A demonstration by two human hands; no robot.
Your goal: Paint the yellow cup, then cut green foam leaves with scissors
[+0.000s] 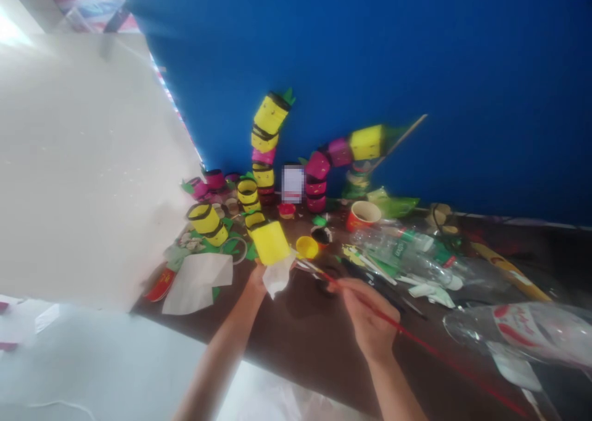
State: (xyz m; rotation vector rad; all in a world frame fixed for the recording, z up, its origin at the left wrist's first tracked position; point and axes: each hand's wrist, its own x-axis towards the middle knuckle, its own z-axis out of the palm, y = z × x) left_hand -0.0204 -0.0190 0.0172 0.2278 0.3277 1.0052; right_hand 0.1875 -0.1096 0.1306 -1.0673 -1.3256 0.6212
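Observation:
My left hand [258, 280] is closed around the lower end of a yellow-painted cup [271, 243], held tilted above the brown table [296, 341]. A crumpled white tissue [278, 275] hangs at the cup's base beside my fingers, which are partly hidden. In a pinch, my right hand [370, 322] grips a long paintbrush [430, 348] with a red handle. Its tip points left, close to the cup's lower right edge; whether it touches cannot be made out. Just beyond the tip stand a small yellow paint pot [307, 247] and a dark paint pot [322, 235].
Yellow and magenta painted cups, several in bent stacks [263, 156], stand along the blue wall [370, 51]. A white sheet [198, 280] lies at the left. Clear plastic bottles [531, 331], a red paper cup [364, 215] and scraps crowd the right.

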